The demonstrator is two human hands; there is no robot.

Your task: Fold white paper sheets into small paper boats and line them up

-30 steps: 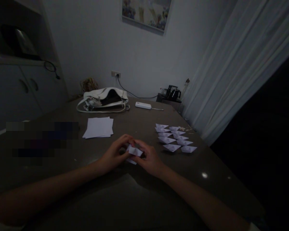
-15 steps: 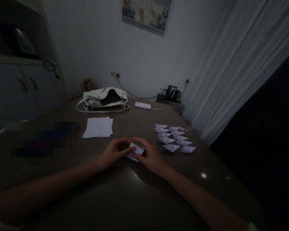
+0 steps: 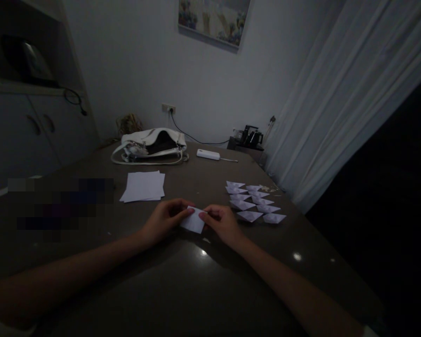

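Note:
A small folded piece of white paper (image 3: 193,222) is held just above the table, between my two hands. My left hand (image 3: 164,219) pinches its upper left side, thumb on top and fingers behind. On the other side my right hand (image 3: 224,225) grips the right edge between thumb and bent fingers. Several white paper boats (image 3: 250,216) stand in two columns to the right of my hands. Farther left and back lies a stack of white paper sheets (image 3: 142,185), slightly fanned.
A white handbag (image 3: 150,144) lies at the back of the brown table (image 3: 154,290). Right of it is a white power bank (image 3: 208,154) with a short cable. A black kettle (image 3: 254,137) stands on a low stand beyond the table, near the white curtain (image 3: 312,103).
The folded paper now lies flatter and shows a broader squarish face. My right hand's fingers have drawn back to its right edge; my left hand has barely moved.

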